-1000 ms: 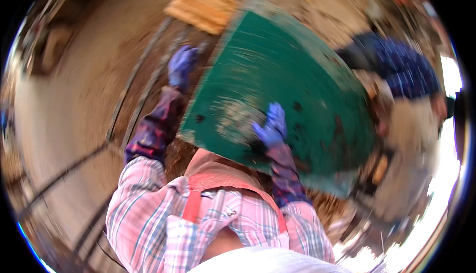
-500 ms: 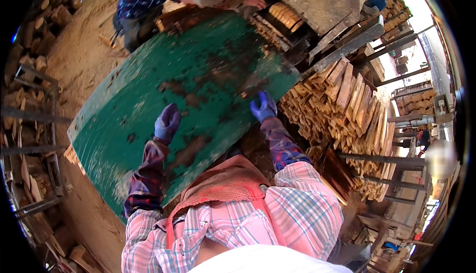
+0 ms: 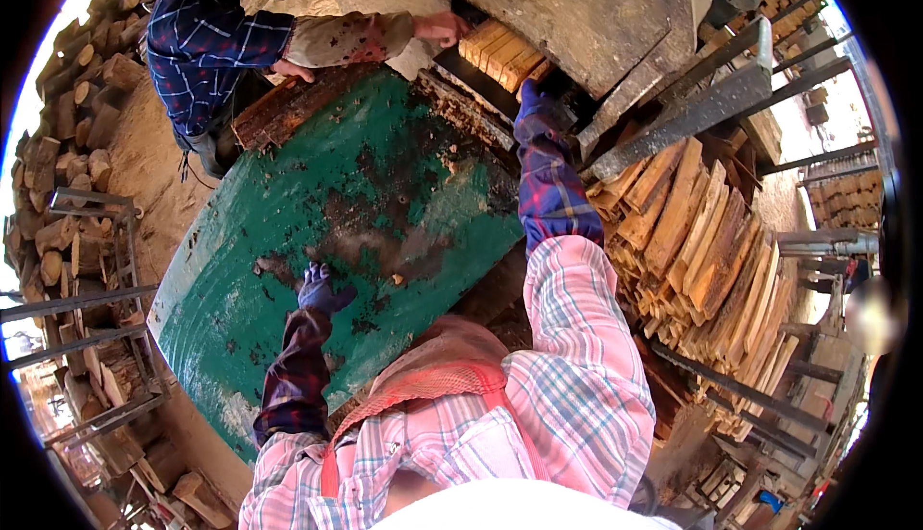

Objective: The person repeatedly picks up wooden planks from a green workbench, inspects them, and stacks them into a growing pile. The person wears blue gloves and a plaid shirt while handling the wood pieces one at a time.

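The gloved left hand [image 3: 322, 291] is laid flat, fingers spread, on the face of the big green panel [image 3: 288, 232], which is tilted in front of the body. The gloved right hand [image 3: 538, 107] is wrapped over the panel's far edge. Beyond, another person's hand [image 3: 440, 27] is seen near stacked wood [image 3: 500, 49]

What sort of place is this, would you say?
Probably an outdoor wood yard: stacked split planks to the right, a log pile on the left, and metal racks on bare earth.
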`<state>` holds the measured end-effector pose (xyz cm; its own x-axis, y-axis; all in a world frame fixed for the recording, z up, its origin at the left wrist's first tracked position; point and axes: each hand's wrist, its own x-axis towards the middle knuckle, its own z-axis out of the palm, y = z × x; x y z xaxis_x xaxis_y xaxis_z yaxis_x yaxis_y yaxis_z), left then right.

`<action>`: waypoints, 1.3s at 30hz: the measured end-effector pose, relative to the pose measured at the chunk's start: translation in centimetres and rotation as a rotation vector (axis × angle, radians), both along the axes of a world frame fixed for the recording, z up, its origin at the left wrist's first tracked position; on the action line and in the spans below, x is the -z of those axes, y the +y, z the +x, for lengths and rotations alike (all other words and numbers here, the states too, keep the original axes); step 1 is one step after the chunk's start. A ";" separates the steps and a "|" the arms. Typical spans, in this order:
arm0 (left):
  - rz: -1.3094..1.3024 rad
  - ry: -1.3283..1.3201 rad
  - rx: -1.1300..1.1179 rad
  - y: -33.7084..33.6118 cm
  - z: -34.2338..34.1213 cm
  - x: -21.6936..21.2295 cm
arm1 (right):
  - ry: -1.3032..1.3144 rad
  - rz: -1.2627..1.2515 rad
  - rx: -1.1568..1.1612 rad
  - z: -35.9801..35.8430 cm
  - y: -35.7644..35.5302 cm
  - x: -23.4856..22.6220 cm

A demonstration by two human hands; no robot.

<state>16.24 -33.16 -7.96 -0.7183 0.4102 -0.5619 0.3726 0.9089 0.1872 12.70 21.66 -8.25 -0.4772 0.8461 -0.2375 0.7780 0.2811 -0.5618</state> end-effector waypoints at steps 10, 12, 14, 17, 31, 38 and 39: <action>-0.014 0.074 -0.069 0.6 1.8 2.0 | -0.116 0.489 0.027 -5.9 3.0 3.9; -0.075 0.067 -0.075 1.6 2.1 1.3 | -0.151 0.447 -0.018 -6.0 3.8 2.7; -0.157 -0.008 -0.060 3.4 1.6 -0.4 | -0.181 0.422 -0.061 -5.1 4.2 2.2; -0.268 -0.057 -0.039 5.4 1.0 -1.9 | -0.210 0.425 -0.132 -2.9 3.5 1.6; 0.952 -1.077 -0.424 15.5 5.4 -0.7 | 0.055 -0.013 -0.631 20.9 -29.6 -4.4; 1.082 -1.508 -0.716 4.5 15.3 10.0 | 0.958 -0.546 0.130 28.9 -32.3 -1.2; 1.103 -1.472 -0.677 4.3 16.0 10.3 | 0.979 -0.542 0.180 29.2 -33.5 -0.6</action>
<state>32.19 -28.91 -18.23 -0.1720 0.8463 -0.5041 -0.8787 0.0995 0.4669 41.92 -11.81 -7.68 -0.5406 0.8207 -0.1848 -0.0588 -0.2560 -0.9649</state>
